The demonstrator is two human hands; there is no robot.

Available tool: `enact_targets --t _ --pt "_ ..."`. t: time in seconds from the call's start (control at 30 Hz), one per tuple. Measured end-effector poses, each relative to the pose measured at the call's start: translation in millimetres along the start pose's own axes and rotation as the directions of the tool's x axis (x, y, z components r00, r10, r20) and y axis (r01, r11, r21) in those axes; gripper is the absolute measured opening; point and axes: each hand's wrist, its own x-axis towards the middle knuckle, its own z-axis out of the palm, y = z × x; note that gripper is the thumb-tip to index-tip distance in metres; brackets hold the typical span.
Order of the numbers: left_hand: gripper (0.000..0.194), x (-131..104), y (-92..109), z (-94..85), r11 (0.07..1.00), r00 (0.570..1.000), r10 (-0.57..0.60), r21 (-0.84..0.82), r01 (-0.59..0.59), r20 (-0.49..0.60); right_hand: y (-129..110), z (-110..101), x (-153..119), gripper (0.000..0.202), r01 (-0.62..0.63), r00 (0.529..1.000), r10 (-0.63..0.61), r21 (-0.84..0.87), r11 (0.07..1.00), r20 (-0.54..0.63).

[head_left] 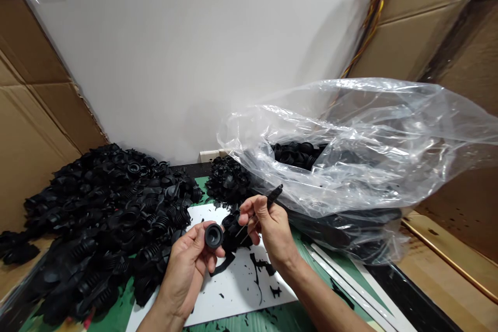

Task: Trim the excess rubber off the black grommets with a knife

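My left hand (185,262) is closed around a round black rubber part (213,237), its ringed opening facing me. My right hand (270,228) grips tweezers (275,194); their dark end sticks up past the thumb and their thin metal tips point down and left, apart from the rubber part. Below both hands lies a white sheet (237,290) dotted with black rubber scraps (264,265). Behind the hands sits a small heap of black trimmings (229,179). To the left spreads a large pile of black ribbed rubber parts (128,202).
A clear plastic bag (373,166) with more black parts (298,154) stands at the right. White strips (346,285) lie on the green mat (280,317). Cardboard (35,83) walls the left side, and twisted yellow wires (375,8) hang at upper right.
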Motion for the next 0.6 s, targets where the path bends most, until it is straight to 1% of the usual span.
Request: enact_targets --t 0.17,0.3,0.43,0.6 --pt "0.038 -2.1 1.5 3.0 1.0 1.0 -0.011 -0.02 0.011 -0.018 2.2 0.4 0.1 0.06 -0.027 1.0 0.027 0.001 1.0 0.009" --pt "0.035 -1.6 1.3 3.5 1.0 1.0 -0.014 -0.025 0.013 -0.021 2.1 1.0 -0.6 0.053 -0.03 0.999 0.031 -0.018 0.999 0.024" --pt "0.032 -0.4 1.1 2.5 1.0 1.0 0.002 -0.027 -0.003 -0.022 1.1 3.0 -1.0 0.046 -0.061 0.997 0.063 -0.049 0.997 0.046" --pt "0.03 0.9 0.4 -0.5 1.0 1.0 0.003 -0.03 -0.003 -0.001 -0.1 3.7 -1.1 0.048 -0.074 0.994 0.082 -0.109 0.991 0.071"
